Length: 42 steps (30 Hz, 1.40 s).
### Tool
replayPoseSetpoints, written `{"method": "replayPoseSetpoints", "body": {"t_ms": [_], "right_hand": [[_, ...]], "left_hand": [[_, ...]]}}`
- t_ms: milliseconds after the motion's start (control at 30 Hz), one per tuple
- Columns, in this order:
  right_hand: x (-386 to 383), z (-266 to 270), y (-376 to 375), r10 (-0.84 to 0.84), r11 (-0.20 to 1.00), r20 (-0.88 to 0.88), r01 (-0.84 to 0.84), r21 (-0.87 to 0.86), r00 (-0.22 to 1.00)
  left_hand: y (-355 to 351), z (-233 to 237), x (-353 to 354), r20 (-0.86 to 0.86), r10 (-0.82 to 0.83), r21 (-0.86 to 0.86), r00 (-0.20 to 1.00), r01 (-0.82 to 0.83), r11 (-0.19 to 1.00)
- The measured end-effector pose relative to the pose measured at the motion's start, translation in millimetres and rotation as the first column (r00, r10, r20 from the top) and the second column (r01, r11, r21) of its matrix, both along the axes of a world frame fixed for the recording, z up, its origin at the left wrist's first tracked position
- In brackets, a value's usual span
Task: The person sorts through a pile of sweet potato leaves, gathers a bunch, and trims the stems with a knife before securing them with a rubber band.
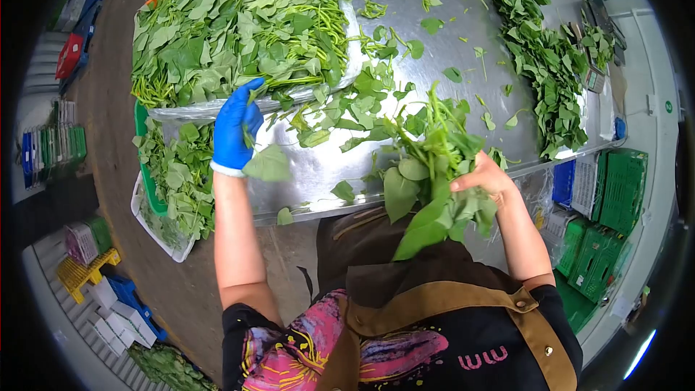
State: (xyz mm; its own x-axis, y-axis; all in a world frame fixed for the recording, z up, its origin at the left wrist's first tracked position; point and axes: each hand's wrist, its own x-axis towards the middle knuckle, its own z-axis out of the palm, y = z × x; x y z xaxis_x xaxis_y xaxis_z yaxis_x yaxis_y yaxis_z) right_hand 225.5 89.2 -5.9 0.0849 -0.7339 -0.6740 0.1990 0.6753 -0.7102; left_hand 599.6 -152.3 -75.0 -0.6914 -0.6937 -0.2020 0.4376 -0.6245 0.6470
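Observation:
My right hand (486,176), bare, is closed around a bunch of leafy green stems (434,152). The cut stem ends point toward the table and broad leaves hang down in front of my apron. My left hand (237,127), in a blue glove, is at the near edge of the heaped, plastic-lined crate of leafy greens (239,36). Its fingers stretch upward and apart, and a small green piece shows against the palm. A blurred single leaf (268,164) is just below that hand, over the metal table (318,163). Loose leaves (362,94) lie between the hands.
A long row of bunched greens (539,65) lines the table's right side, near a scale (595,80). Green crates (621,188) are stacked at right. Below the heaped crate, at left, a green crate (150,188) holds more greens. A white tray (177,250) juts out there.

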Motion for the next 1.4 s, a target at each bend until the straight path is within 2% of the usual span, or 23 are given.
{"method": "replayPoseSetpoints", "body": {"t_ms": [67,100,133,167,233,267,333,400,467,533,567,600,667,767,800,833,933,1067,1133,1167,1333,1367,1400], "right_hand": [[-12.4,-12.0,13.7,-0.101,0.992,0.037,0.098,0.074,0.994],[-13.6,-11.2,15.5,-0.122,0.985,0.031,0.117,0.127,0.992],[-12.7,-14.8,15.4,-0.108,0.987,0.032,0.103,0.126,0.994],[-11.8,-21.7,15.9,-0.095,0.988,0.033,0.090,0.124,0.995],[-9.3,-28.9,14.4,-0.051,0.993,0.059,0.045,0.108,0.997],[-9.6,-34.8,16.0,-0.049,0.994,0.088,0.040,0.102,0.995],[-10.0,-34.5,14.7,-0.030,0.992,0.101,0.017,0.127,0.994],[-6.6,-17.6,6.8,0.001,0.982,0.078,-0.016,0.188,0.997],[-5.7,-31.4,16.6,-0.060,0.996,0.301,0.036,0.086,0.952],[-5.0,-34.1,19.1,-0.020,0.999,0.364,0.001,0.052,0.931],[-3.7,-35.1,21.5,-0.003,0.999,0.395,-0.012,0.036,0.919],[-1.5,-35.0,21.9,-0.009,1.000,0.399,0.000,0.023,0.917],[2.8,-34.7,22.4,-0.022,1.000,0.409,0.024,-0.001,0.912],[6.3,-34.7,22.2,-0.083,0.997,0.342,0.077,0.029,0.936],[10.2,-30.9,17.7,-0.087,0.996,0.313,0.080,0.035,0.946],[16.1,-23.3,14.9,-0.096,0.995,0.288,0.095,0.017,0.953],[7.6,-33.9,16.9,-0.117,0.990,0.307,0.087,0.110,0.944],[-0.4,-38.1,17.0,-0.133,0.991,0.447,0.108,0.083,0.885],[1.7,-39.2,11.9,-0.112,0.994,0.451,0.098,0.053,0.886],[4.2,-39.6,8.9,-0.103,0.995,0.445,0.096,0.039,0.889],[13.3,-44.4,2.3,-0.070,0.996,0.444,0.088,-0.019,0.893],[13.5,-44.8,1.6,-0.067,0.995,0.446,0.090,-0.032,0.893],[13.9,-43.9,1.3,-0.064,0.994,0.449,0.096,-0.048,0.891]], "left_hand": [[19.2,-4.6,-31.5,0.724,0.254,-0.444,0.642,0.150,0.884],[34.7,-26.7,-43.3,0.668,0.502,-0.710,0.550,0.268,0.651],[53.6,-38.7,-58.5,0.730,0.338,-0.536,0.594,0.189,0.823],[64.4,-20.5,-73.7,0.784,0.158,-0.459,0.601,0.390,0.798],[87.0,2.9,-104.0,0.417,-0.252,-0.118,0.873,0.327,0.938],[102.8,-0.3,-119.0,0.369,-0.209,-0.074,0.906,0.253,0.965],[105.9,0.4,-127.9,0.470,-0.326,-0.287,0.820,0.492,0.822],[96.5,7.2,-120.7,0.627,-0.244,-0.331,0.740,0.537,0.776],[85.0,-10.8,-101.2,0.714,-0.001,-0.514,0.701,0.524,0.679],[61.6,-10.2,-80.1,0.661,0.536,-0.714,0.525,0.659,0.236],[46.0,-26.4,-68.1,0.632,0.654,-0.673,0.417,0.713,0.196],[40.9,-20.3,-63.2,0.585,0.692,-0.772,0.422,0.551,0.317],[31.4,-1.3,-59.8,0.713,0.637,-0.574,0.293,0.766,0.290],[71.7,-21.1,-84.2,0.608,0.579,-0.794,0.544,0.393,0.464],[76.5,10.8,-89.2,0.808,0.146,-0.495,0.571,0.523,0.695],[82.2,7.0,-96.0,0.691,-0.103,-0.429,0.715,0.521,0.738],[103.1,10.3,-111.3,0.663,-0.429,-0.194,0.614,0.694,0.693],[74.7,10.8,-85.5,0.592,0.006,-0.284,0.806,0.201,0.937],[55.2,-1.8,-70.8,0.642,0.213,-0.418,0.737,0.104,0.902],[55.4,-1.2,-73.6,0.612,0.295,-0.621,0.734,0.216,0.754],[118.6,-5.3,-113.2,0.576,-0.167,-0.324,0.800,0.411,0.852],[114.8,0.2,-113.0,0.679,-0.016,-0.608,0.734,0.575,0.547],[110.1,2.5,-108.7,0.651,0.072,-0.664,0.756,0.520,0.537]]}}
